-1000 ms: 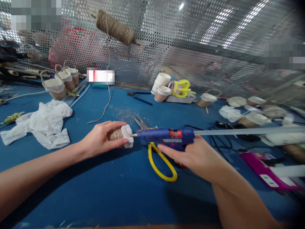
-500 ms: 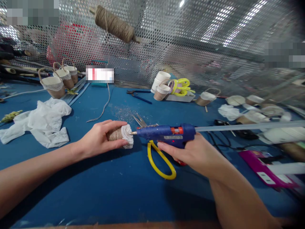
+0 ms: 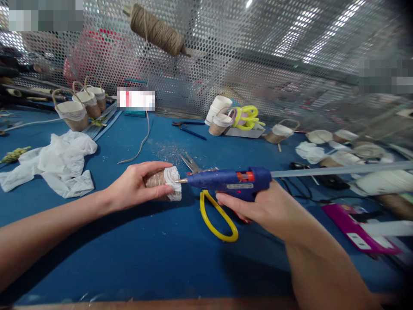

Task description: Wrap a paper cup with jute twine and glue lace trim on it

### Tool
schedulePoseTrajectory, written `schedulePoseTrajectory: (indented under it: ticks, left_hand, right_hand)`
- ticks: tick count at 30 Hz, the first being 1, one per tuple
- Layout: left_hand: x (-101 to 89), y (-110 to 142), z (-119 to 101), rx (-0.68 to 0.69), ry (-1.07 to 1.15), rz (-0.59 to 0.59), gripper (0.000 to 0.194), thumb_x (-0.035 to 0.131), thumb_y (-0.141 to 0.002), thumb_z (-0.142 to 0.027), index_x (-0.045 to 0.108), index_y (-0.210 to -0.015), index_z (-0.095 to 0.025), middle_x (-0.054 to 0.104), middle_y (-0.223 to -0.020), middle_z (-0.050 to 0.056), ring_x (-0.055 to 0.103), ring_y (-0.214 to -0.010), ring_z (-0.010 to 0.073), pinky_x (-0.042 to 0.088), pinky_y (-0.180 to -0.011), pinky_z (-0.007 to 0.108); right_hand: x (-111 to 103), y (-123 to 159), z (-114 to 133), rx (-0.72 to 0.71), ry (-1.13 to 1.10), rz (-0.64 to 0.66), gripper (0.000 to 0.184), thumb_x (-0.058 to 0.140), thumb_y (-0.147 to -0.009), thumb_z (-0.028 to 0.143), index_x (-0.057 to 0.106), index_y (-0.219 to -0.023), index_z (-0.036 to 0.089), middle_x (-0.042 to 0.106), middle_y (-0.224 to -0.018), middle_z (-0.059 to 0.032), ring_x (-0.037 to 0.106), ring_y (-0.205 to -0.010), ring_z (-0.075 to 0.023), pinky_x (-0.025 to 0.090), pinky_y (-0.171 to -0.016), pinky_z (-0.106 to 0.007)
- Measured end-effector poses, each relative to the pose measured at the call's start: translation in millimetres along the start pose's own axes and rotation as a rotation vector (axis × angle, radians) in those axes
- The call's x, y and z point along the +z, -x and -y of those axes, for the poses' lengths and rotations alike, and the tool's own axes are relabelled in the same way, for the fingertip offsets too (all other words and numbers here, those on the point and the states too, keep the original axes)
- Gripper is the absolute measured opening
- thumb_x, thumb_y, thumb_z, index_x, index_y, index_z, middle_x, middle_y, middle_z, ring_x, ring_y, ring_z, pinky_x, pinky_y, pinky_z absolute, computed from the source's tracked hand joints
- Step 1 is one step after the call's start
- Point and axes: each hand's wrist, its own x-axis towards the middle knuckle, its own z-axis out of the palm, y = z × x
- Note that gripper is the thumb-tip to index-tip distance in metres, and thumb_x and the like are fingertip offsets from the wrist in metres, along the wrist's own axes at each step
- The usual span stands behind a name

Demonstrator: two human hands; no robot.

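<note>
Near mid-frame, the left hand (image 3: 135,185) pinches a brown twine-wrapped, white-lace-edged cylinder (image 3: 156,179), seemingly to steady it for the blue plastic glue gun (image 3: 219,178) clasped by the right hand (image 3: 269,206) with curled fingers.

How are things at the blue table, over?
Left hand gripping twine-wrapped piece. Right hand holding blue glue gun, nozzle at piece's lace end. Yellow-handled scissors partly under the gun.

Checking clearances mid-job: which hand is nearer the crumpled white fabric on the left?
Left. The left hand, holding the twine-wrapped piece, is right of the crumpled white fabric, apart from it; the right hand, gripping the blue glue gun, is farther right.
</note>
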Motion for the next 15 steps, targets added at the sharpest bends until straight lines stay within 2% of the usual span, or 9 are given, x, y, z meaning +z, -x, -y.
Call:
schedulePoseTrajectory:
  ticks: [7,11,15]
  left_hand:
    - [0.8,0.1,-0.1,-0.011,0.084,0.003,0.051,0.062,-0.076,-0.042,0.056,-0.118,-0.013,0.068,-0.103,0.008,0.063,-0.091,0.0204,0.052,-0.078,0.031]
    - [-0.2,0.2,0.2,0.035,-0.004,-0.014,0.052,0.063,-0.075,-0.044,0.057,-0.118,-0.014,0.067,-0.105,0.009,0.063,-0.091,0.0207,0.051,-0.079,0.031]
    - [-0.1,1.0,0.6,0.120,-0.126,-0.042,0.050,0.062,-0.076,-0.043,0.057,-0.117,-0.015,0.066,-0.105,0.009,0.063,-0.089,0.0197,0.050,-0.079,0.030]
  right_hand:
    - [-1.1,0.3,-0.4,-0.009,-0.043,0.027,0.027,0.059,-0.075,0.040,0.054,-0.056,0.022,0.047,-0.037,0.0065,0.043,-0.036,-0.0107,0.037,-0.040,-0.024]
    - [-1.0,0.8,-1.3,-0.014,-0.041,0.035,0.028,0.060,-0.076,0.041,0.054,-0.057,0.021,0.047,-0.038,0.0058,0.045,-0.038,-0.0112,0.039,-0.043,-0.025]
    - [3.0,1.6,0.6,-0.032,-0.021,0.005,0.022,0.061,-0.075,0.038,0.059,-0.061,0.022,0.048,-0.039,0.0062,0.043,-0.037,-0.0112,0.037,-0.041,-0.025]
